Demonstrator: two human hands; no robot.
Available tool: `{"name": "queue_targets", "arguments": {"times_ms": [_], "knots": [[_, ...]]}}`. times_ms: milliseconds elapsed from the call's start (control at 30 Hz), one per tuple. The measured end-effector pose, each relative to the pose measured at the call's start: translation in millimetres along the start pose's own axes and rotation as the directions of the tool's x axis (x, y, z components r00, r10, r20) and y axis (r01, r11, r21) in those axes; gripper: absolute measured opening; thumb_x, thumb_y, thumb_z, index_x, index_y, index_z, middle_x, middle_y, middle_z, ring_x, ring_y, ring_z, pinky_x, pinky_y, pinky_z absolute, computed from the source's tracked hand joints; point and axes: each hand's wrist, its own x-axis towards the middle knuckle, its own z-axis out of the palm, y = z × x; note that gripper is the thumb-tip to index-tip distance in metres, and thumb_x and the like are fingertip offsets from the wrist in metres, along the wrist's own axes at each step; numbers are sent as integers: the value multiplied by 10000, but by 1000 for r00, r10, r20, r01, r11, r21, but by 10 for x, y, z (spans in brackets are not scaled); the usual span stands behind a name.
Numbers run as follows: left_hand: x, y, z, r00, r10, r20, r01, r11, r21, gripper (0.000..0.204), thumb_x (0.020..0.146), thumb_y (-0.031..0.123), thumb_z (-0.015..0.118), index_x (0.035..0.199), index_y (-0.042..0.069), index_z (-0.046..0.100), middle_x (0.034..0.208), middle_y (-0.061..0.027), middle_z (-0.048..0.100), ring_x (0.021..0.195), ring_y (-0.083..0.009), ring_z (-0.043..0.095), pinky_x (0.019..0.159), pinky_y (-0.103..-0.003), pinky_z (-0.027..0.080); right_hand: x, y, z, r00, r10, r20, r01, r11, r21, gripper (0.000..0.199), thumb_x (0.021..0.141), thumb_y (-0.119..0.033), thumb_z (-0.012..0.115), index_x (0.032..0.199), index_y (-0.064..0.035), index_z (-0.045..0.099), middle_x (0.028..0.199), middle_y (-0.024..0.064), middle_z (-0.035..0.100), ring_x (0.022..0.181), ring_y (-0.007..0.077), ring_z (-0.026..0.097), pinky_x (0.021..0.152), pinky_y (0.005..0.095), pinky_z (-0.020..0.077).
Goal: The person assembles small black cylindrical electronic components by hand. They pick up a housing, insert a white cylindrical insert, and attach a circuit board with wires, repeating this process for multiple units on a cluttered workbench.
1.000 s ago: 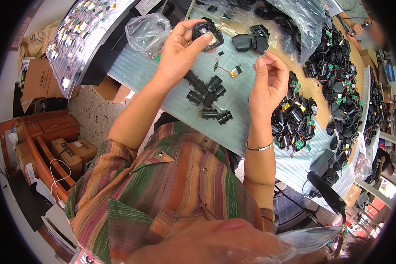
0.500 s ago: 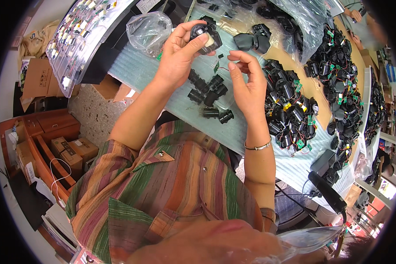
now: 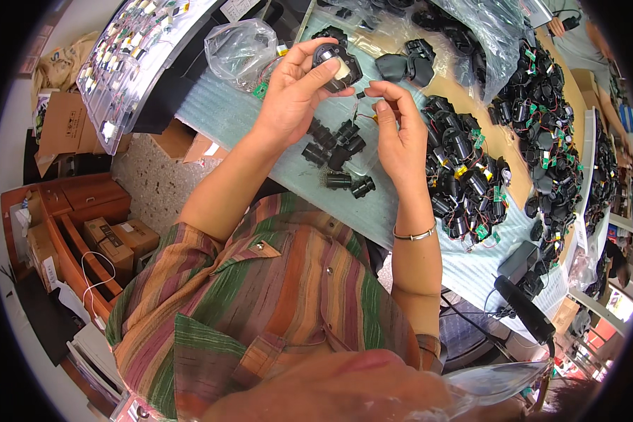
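In my left hand (image 3: 294,95) is a rounded black plastic housing (image 3: 350,72) with a cream-coloured part inside it, my thumb pressing on that part. To its right, my right hand (image 3: 404,137) has its thumb and index finger curled close together on thin wires (image 3: 367,116). A small black piece (image 3: 361,94) and a little board show at the wires' other end, just below the housing. Below both hands, several black cylindrical parts (image 3: 340,144) lie in a loose group on the table (image 3: 260,116).
A heap of black units with wires and green circuit boards (image 3: 464,169) lies to the right, with another pile (image 3: 545,133) beyond. Black housings (image 3: 408,63) and clear plastic bags (image 3: 240,53) are farther back. A tray of small parts (image 3: 123,63) stands left. Another person's hand (image 3: 557,27) shows far right.
The housing in my left hand has shifted slightly right and down and turned a little. The wires and small board have moved closer to my right fingertips.
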Motion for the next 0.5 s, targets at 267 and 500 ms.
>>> {"name": "queue_targets", "arguments": {"times_ms": [267, 500], "knots": [[-13, -12, -17, 998, -51, -33, 50, 998, -42, 358, 997, 140, 561, 1327, 23, 485, 1176, -103, 610, 1060, -202, 648, 868, -385, 586, -1, 13, 9, 1000, 22, -2, -22, 999, 43, 205, 984, -91, 516, 1157, -64, 622, 1050, 75, 683, 906, 180, 629, 824, 319, 502], [-16, -1, -4, 997, -71, -15, 70, 995, -66, 350, 1009, 140, 538, 1335, 28, 474, 1187, -114, 622, 1095, -247, 649, 868, -385, 591, 17, -68, 13, 995, 93, 45, -99, 987, 126, 281, 1035, -152, 460, 1289, -74, 553, 1120, 99, 674, 960, 189, 636, 876, 318, 499]]}}
